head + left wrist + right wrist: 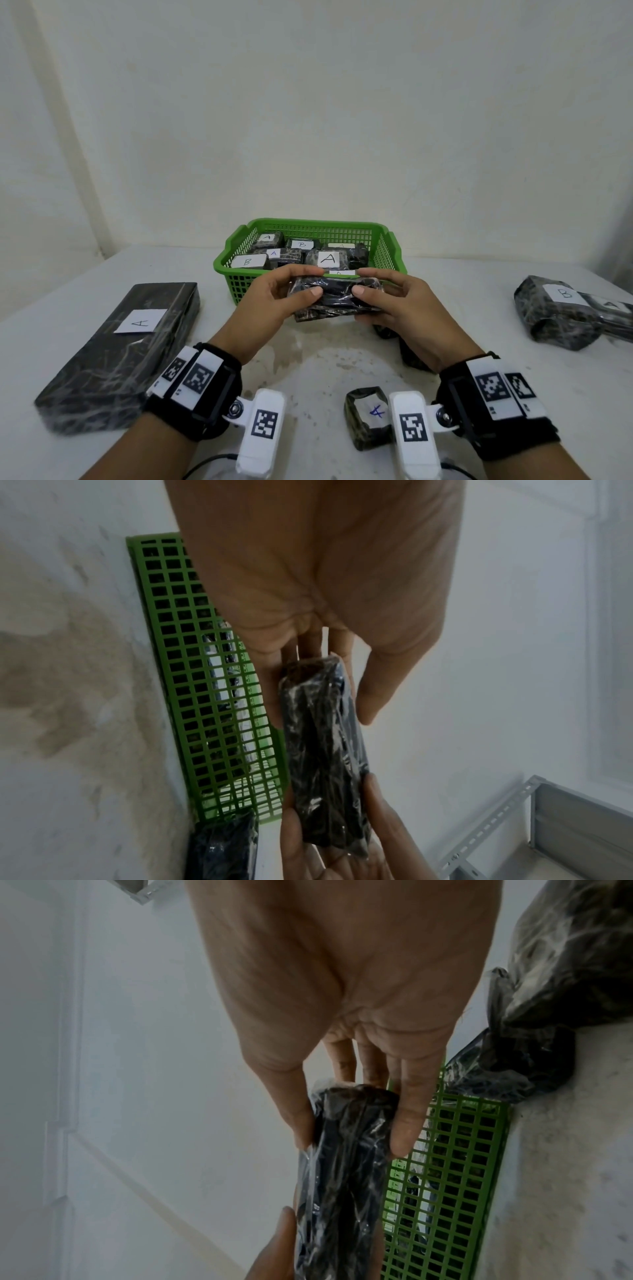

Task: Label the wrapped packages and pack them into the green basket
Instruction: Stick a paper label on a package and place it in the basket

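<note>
Both hands hold one dark wrapped package (pixel 337 298) in the air just in front of the green basket (pixel 239 284). My left hand (pixel 291 294) grips its left end, thumb on the near face and fingers behind. My right hand (pixel 380 296) grips the right end the same way. The wrist views show the package (pixel 325 750) (pixel 342 1177) pinched between thumb and fingers, beside the basket wall (pixel 205 696) (pixel 455 1191). Only the near face shows, with no label on it. Several labelled packages (pixel 329 259) marked A or B lie in the basket.
A long dark package labelled A (pixel 120 353) lies at the left. Two wrapped packages labelled B (pixel 555 311) and A (pixel 613 315) sit at the right. A small package labelled A (pixel 370 418) lies near my right wrist; another dark package (pixel 411 353) is under my right hand.
</note>
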A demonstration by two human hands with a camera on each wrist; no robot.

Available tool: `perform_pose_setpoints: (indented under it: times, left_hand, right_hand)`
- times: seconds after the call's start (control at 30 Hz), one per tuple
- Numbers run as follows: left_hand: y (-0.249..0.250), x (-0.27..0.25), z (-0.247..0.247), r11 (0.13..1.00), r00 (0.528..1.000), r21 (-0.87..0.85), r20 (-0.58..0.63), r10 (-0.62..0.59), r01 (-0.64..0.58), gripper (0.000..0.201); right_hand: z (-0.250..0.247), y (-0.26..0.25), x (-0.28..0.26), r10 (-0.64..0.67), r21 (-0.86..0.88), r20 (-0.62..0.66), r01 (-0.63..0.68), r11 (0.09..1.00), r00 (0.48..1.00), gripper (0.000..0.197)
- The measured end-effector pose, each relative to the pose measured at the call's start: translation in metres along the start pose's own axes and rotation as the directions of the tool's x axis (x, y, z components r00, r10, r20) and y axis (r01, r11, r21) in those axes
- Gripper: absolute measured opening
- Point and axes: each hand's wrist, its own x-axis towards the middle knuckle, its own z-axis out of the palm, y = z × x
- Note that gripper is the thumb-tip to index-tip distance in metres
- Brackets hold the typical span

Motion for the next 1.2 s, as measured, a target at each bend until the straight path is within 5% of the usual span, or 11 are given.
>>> perform_pose_setpoints:
  times: [0.33,0.53,0.7,0.83,0.93,1.03,1.13,1.2]
  left_hand:
    - [-0.003,0.001,-0.001,0.983,0.999,0.179,0.032,0.020,-0.026,0.016]
    - [-0.011,0.000,0.005,0.913,0.971,0.349,-0.028,0.236,-0.211,0.035]
    - [-0.012,0.001,0.004,0.900,0.963,0.358,-0.014,0.269,-0.247,0.032]
    - [-0.012,0.001,0.002,0.915,0.980,0.352,0.037,0.198,-0.198,0.032]
    - [-0.006,-0.002,0.002,0.986,0.996,0.164,0.092,0.008,-0.023,0.072]
    - [-0.001,-0.004,0.007,0.982,0.976,-0.062,0.141,-0.168,0.178,0.100]
    - [0.003,-0.003,0.012,0.973,0.971,-0.098,0.143,-0.192,0.207,0.080]
    - [0.003,-0.002,0.012,0.980,0.979,-0.084,0.108,-0.173,0.183,0.078]
  right_hand:
    - [0.007,-0.010,-0.004,-0.126,0.266,-0.031,0.130,0.955,0.992,0.044]
    - [0.016,-0.012,-0.008,0.070,0.120,0.095,-0.082,0.989,0.993,0.032]
    - [0.021,-0.013,-0.012,0.209,0.032,0.173,-0.218,0.975,0.962,0.035]
    - [0.026,-0.013,-0.016,0.139,0.037,0.207,-0.150,0.988,0.968,0.025]
    - [0.023,-0.009,-0.012,0.053,0.075,0.175,-0.067,0.995,0.983,0.043]
    - [0.021,-0.010,-0.011,0.020,0.068,0.216,-0.036,0.997,0.976,0.035]
    - [0.023,-0.011,-0.011,0.026,0.030,0.229,-0.034,0.999,0.973,0.019]
    - [0.024,-0.011,-0.012,0.033,-0.005,0.216,-0.033,0.999,0.976,0.039]
